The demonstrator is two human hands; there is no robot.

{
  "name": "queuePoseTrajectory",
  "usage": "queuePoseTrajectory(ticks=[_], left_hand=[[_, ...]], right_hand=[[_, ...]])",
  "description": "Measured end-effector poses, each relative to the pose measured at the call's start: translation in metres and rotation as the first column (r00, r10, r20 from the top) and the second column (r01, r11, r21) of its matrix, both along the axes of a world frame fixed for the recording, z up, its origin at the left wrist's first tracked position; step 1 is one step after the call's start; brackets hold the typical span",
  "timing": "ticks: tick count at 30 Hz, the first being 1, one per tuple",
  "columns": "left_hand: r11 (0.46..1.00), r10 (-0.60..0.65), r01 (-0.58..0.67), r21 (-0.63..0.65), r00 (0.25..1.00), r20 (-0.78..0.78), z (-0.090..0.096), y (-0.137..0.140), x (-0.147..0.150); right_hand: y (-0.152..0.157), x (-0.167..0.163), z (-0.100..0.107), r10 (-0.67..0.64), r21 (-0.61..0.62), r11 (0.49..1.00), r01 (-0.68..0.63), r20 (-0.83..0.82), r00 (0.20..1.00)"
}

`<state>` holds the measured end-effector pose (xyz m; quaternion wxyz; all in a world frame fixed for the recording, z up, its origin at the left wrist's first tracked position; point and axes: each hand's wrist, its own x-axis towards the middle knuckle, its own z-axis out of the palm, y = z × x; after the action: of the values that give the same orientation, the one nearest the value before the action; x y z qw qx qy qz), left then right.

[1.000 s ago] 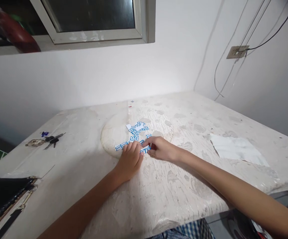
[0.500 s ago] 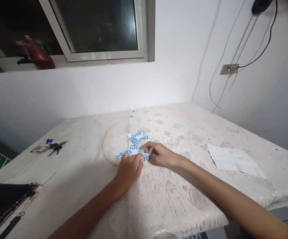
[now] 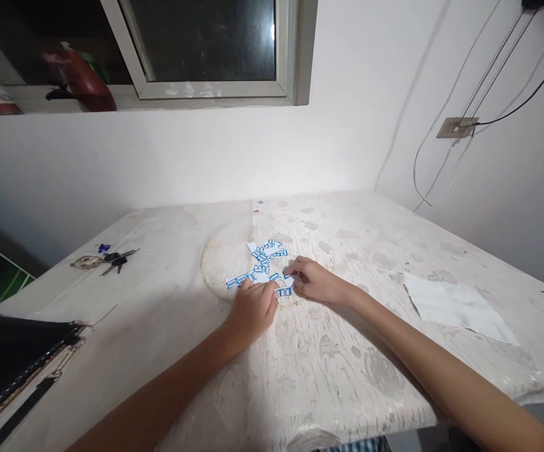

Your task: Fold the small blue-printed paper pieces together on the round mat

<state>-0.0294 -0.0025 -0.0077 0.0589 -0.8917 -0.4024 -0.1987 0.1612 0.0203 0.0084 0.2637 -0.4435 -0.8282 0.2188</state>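
Observation:
Small white paper pieces with blue outlines point(image 3: 262, 269) lie in a curved cluster near the middle of the table. My left hand point(image 3: 253, 307) rests palm down at the cluster's near edge, its fingers laid over the white paper and holding nothing that shows. At the right end of the cluster, my right hand point(image 3: 315, 280) has thumb and forefinger pinched together. A small blue-edged paper piece point(image 3: 285, 274) shows at those fingertips, partly hidden by them. More outlined pieces lie just below it, between my two hands.
Keys with a round fob point(image 3: 115, 260) lie at the left, beside a small blue object point(image 3: 104, 248). A black zipped pouch point(image 3: 12, 364) sits at the near left. To the right lies a white sheet point(image 3: 457, 309). A window and wall stand behind the table.
My right hand has lifted slightly away from the lower right pieces, its fingertips now pinched at the cluster's right end. My left hand stays on the paper. The camera view has shifted.

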Motion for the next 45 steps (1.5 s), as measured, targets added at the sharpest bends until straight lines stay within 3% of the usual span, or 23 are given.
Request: queuePoseTrajectory(ticks=[5, 9, 11, 14, 16, 19, 23, 29, 35, 40, 45], left_hand=[[0.999, 0.025, -0.025, -0.027, 0.999, 0.026, 0.0, 0.001, 0.0], [0.997, 0.042, -0.039, -0.062, 0.997, 0.057, -0.001, 0.002, -0.001], [0.997, 0.041, -0.035, -0.074, 0.996, 0.076, -0.003, 0.003, -0.001], [0.996, 0.037, -0.03, -0.083, 0.995, 0.09, -0.005, 0.003, -0.002], [0.996, 0.046, -0.04, -0.079, 0.995, 0.083, -0.005, 0.003, -0.002], [0.996, 0.064, -0.059, -0.07, 0.996, 0.068, -0.005, 0.003, -0.002], [0.997, 0.041, -0.036, -0.069, 0.996, 0.079, -0.005, 0.002, -0.002], [0.996, 0.031, -0.022, -0.086, 0.995, 0.098, -0.003, 0.0, -0.002], [0.994, 0.032, -0.021, -0.104, 0.993, 0.11, -0.003, 0.0, -0.003], [0.998, -0.003, 0.011, -0.063, 0.992, 0.128, -0.004, 0.0, -0.003], [0.999, -0.024, 0.026, -0.022, 0.995, 0.093, -0.002, -0.003, -0.002]], right_hand=[[0.006, 0.008, -0.005, -0.046, -0.114, 0.993, 0.026, -0.174, 0.984], [0.008, 0.012, 0.003, -0.081, -0.26, 0.966, 0.003, -0.288, 0.954], [0.004, 0.009, 0.009, -0.089, -0.243, 0.97, 0.005, -0.336, 0.938], [-0.009, -0.003, 0.015, -0.055, -0.107, 0.994, 0.018, -0.354, 0.934], [-0.019, -0.011, 0.015, 0.01, 0.035, 0.999, 0.0, -0.275, 0.962], [-0.033, -0.02, 0.015, 0.109, 0.21, 0.972, -0.105, -0.006, 0.994], [-0.038, -0.023, 0.013, 0.114, 0.269, 0.944, -0.189, 0.271, 0.956], [-0.032, -0.023, 0.001, 0.085, 0.318, 0.927, -0.2, 0.34, 0.936], [-0.031, -0.018, 0.006, 0.175, 0.168, 0.965, -0.2, 0.15, 0.973], [-0.028, -0.011, 0.011, 0.038, 0.05, 0.998, -0.036, -0.038, 0.999], [-0.025, -0.013, 0.007, 0.129, -0.042, 0.991, -0.13, -0.029, 0.991]])
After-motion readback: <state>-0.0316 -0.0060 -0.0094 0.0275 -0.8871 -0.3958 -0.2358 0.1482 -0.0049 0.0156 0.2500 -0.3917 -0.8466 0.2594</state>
